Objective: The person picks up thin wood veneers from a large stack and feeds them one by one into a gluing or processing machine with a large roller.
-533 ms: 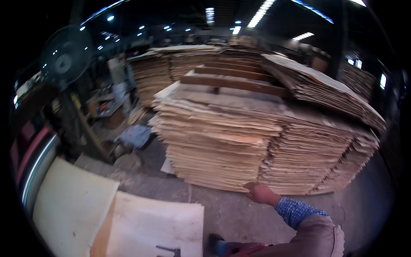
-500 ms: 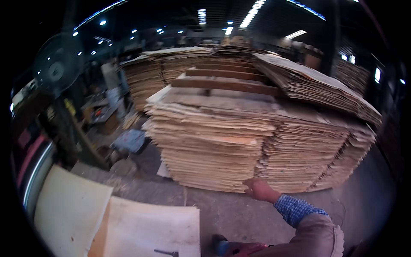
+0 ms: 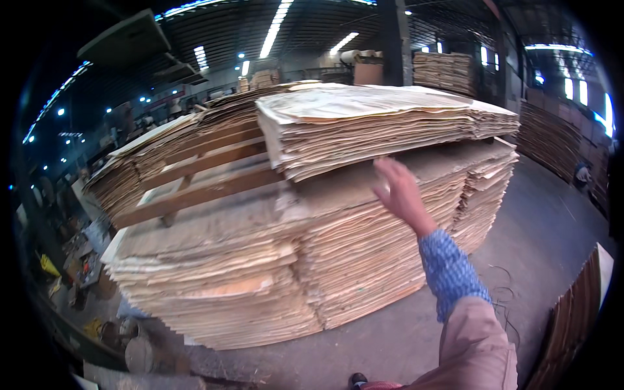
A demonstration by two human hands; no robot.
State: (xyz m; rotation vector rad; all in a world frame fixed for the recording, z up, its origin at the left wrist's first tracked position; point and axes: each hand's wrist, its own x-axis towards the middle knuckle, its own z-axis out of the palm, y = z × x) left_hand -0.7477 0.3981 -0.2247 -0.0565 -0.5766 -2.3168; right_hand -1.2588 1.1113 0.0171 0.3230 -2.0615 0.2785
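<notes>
**Hand raised at the veneer stack**

Warehouse roof [image 3: 273,26] with strip lights spans a wide hall, and a grey concrete floor [image 3: 539,221] runs off to the right, where more piles [image 3: 552,140] line the far wall. Filling the middle is a big stack of thin wood sheets [image 3: 292,273], its edges ragged and wavy. On it rest wooden slats [image 3: 195,185], and on those sits an upper bundle of sheets [image 3: 370,127] that overhangs toward the viewer.

The right hand [image 3: 402,192], at the end of a blue checked cuff [image 3: 448,273], is lifted with fingers loosely spread, gripping nothing, just at the front edge of the upper bundle (touching or a shade short of it, I cannot tell). The left hand is out of view.

Single sheets look light, floppy and brittle, likely to crack or splinter if bent; a two-handed hold along a long edge would probably suit best. Open floor lies right of the stack; a leaning board [image 3: 578,318] narrows the lower right, and clutter [image 3: 84,286] crowds the left.
</notes>
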